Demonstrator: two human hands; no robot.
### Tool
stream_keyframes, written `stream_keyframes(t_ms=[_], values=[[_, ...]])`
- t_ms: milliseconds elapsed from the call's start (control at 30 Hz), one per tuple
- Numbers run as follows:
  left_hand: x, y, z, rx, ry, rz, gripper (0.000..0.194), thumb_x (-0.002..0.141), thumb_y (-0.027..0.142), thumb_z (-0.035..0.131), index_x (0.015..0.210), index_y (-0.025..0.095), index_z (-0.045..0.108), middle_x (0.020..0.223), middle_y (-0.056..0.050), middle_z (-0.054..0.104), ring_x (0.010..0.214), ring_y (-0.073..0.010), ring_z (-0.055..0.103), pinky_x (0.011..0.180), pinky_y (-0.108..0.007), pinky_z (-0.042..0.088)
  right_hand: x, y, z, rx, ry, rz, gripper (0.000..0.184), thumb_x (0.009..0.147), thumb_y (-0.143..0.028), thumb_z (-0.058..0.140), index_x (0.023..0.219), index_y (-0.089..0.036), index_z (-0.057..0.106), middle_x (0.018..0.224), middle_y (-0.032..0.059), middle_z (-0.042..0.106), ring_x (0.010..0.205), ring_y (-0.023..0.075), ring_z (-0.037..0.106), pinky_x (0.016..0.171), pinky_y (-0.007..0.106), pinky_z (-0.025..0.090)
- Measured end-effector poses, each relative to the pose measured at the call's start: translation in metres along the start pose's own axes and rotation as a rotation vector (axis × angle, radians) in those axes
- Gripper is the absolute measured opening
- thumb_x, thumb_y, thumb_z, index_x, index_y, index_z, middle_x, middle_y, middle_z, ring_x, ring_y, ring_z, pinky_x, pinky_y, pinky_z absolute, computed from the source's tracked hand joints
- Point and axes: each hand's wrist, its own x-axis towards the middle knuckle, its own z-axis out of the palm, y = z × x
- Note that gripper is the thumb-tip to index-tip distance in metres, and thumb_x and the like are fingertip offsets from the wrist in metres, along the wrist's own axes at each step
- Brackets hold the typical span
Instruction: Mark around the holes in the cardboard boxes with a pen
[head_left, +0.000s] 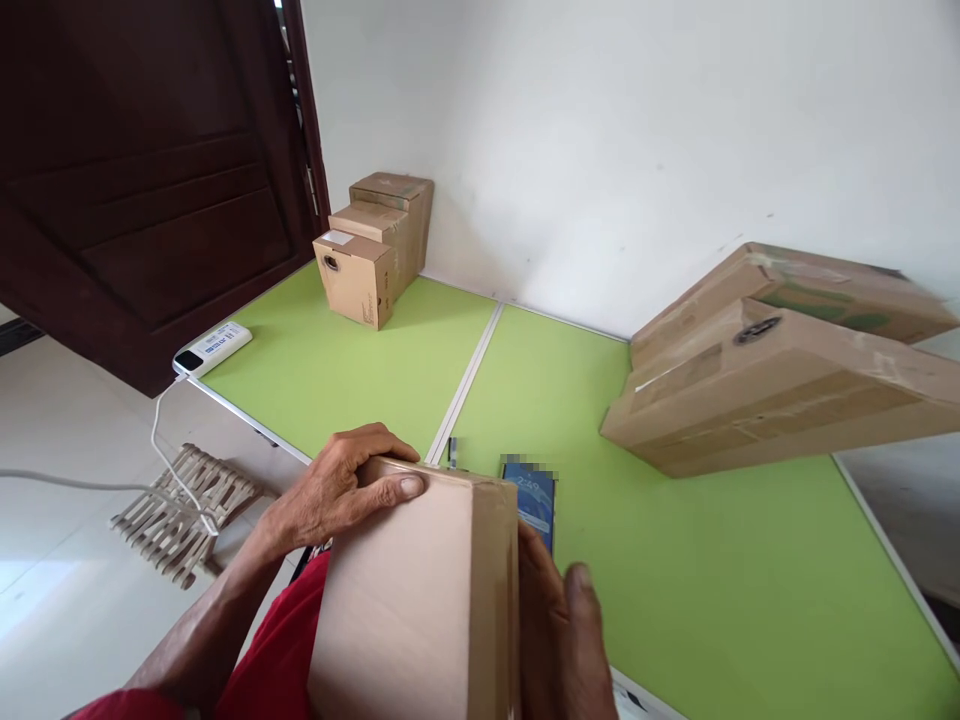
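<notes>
A plain brown cardboard box (405,590) is held close to my body at the near edge of the green table. My left hand (349,490) grips its upper left corner, thumb lying along the top and fingers over the far edge. Against the box's taped right side rests my right hand (566,630), its thumb raised apart and some fingers hidden behind the box. Just beyond the box, partly covered by it, a phone (534,497) with a lit screen lies on the table. A small dark object (452,452) is beside the table's seam.
Several cardboard boxes (352,280) stand in a row at the back left against the wall. Two larger boxes (750,400) lean at the right. A white power strip (214,348) sits on the left edge, its cable running past a woven stool (191,500). The green table (720,580) has a pale seam.
</notes>
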Motion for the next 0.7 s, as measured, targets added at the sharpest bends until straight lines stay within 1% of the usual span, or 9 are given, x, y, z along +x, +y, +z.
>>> stream_keyframes(t_ms=[67, 133, 200, 267, 333, 433, 533, 633, 700], values=[[0.001, 0.001, 0.001, 0.007, 0.000, -0.009, 0.043, 0.101, 0.063, 0.069, 0.112, 0.024, 0.083, 0.113, -0.007, 0.080, 0.101, -0.0249, 0.073, 0.089, -0.035, 0.051, -0.009, -0.006, -0.004, -0.035, 0.031, 0.036, 0.092, 0.078, -0.097, 0.065, 0.146, -0.036, 0.068, 0.151, 0.0119, 0.070, 0.137, 0.0446, 0.066, 0.095, 0.053, 0.063], [0.002, 0.003, 0.003, 0.005, -0.001, -0.014, 0.043, 0.100, 0.063, 0.070, 0.112, 0.023, 0.083, 0.112, -0.007, 0.080, 0.101, -0.0248, 0.073, 0.089, -0.035, 0.051, -0.021, -0.015, 0.000, -0.116, 0.029, -0.005, 0.115, 0.062, -0.094, 0.081, 0.158, -0.036, 0.056, 0.162, 0.0134, 0.060, 0.147, 0.0465, 0.058, 0.101, 0.052, 0.061], [0.004, 0.007, 0.006, 0.007, 0.005, -0.019, 0.045, 0.099, 0.064, 0.071, 0.112, 0.023, 0.083, 0.112, -0.008, 0.080, 0.101, -0.0253, 0.073, 0.088, -0.035, 0.052, -0.035, -0.026, 0.010, -0.206, 0.013, -0.045, 0.134, 0.056, -0.087, 0.090, 0.170, -0.038, 0.039, 0.173, 0.0118, 0.047, 0.157, 0.0456, 0.047, 0.112, 0.053, 0.055], [0.004, 0.010, 0.009, 0.025, 0.016, -0.024, 0.048, 0.098, 0.067, 0.070, 0.110, 0.023, 0.083, 0.111, -0.008, 0.080, 0.099, -0.0256, 0.074, 0.088, -0.035, 0.052, -0.045, -0.035, 0.020, -0.315, 0.031, -0.021, 0.140, 0.057, -0.081, 0.094, 0.173, -0.038, 0.029, 0.177, 0.0102, 0.040, 0.159, 0.0445, 0.044, 0.119, 0.056, 0.049], [0.004, 0.012, 0.012, 0.054, 0.034, -0.032, 0.050, 0.097, 0.070, 0.069, 0.108, 0.023, 0.083, 0.111, -0.008, 0.081, 0.099, -0.0265, 0.074, 0.089, -0.036, 0.052, -0.047, -0.040, 0.027, -0.378, 0.041, 0.022, 0.135, 0.063, -0.079, 0.091, 0.174, -0.036, 0.027, 0.176, 0.0118, 0.042, 0.155, 0.0446, 0.048, 0.121, 0.058, 0.046], [0.003, 0.012, 0.015, 0.078, 0.062, -0.046, 0.051, 0.096, 0.070, 0.070, 0.113, 0.023, 0.081, 0.117, -0.009, 0.081, 0.106, -0.0293, 0.075, 0.096, -0.039, 0.053, -0.039, -0.038, 0.027, -0.319, -0.015, 0.026, 0.124, 0.072, -0.076, 0.086, 0.172, -0.034, 0.027, 0.170, 0.0136, 0.050, 0.149, 0.0429, 0.055, 0.114, 0.055, 0.053], [0.000, 0.006, 0.018, -0.005, 0.069, -0.054, 0.055, 0.098, 0.070, 0.067, 0.126, 0.023, 0.077, 0.129, -0.010, 0.079, 0.118, -0.0316, 0.073, 0.101, -0.041, 0.054, -0.028, -0.029, 0.017, -0.210, -0.017, -0.060, 0.109, 0.075, -0.071, 0.086, 0.166, -0.031, 0.041, 0.168, 0.0142, 0.053, 0.147, 0.0412, 0.058, 0.109, 0.050, 0.057], [-0.004, -0.002, 0.023, -0.106, 0.083, -0.056, 0.059, 0.105, 0.071, 0.053, 0.137, 0.025, 0.072, 0.139, -0.010, 0.075, 0.128, -0.0327, 0.068, 0.109, -0.043, 0.052, -0.015, -0.016, 0.001, -0.161, 0.030, -0.134, 0.096, 0.076, -0.065, 0.086, 0.158, -0.027, 0.053, 0.159, 0.0164, 0.061, 0.146, 0.0437, 0.059, 0.109, 0.052, 0.057], [-0.006, -0.007, 0.028, -0.163, 0.102, -0.066, 0.064, 0.107, 0.074, 0.044, 0.146, 0.027, 0.067, 0.143, -0.009, 0.073, 0.134, -0.0336, 0.065, 0.116, -0.047, 0.048, -0.006, -0.005, -0.011, -0.159, 0.023, -0.139, 0.093, 0.071, -0.063, 0.090, 0.152, -0.027, 0.062, 0.148, 0.0170, 0.070, 0.138, 0.0467, 0.065, 0.100, 0.052, 0.061]])
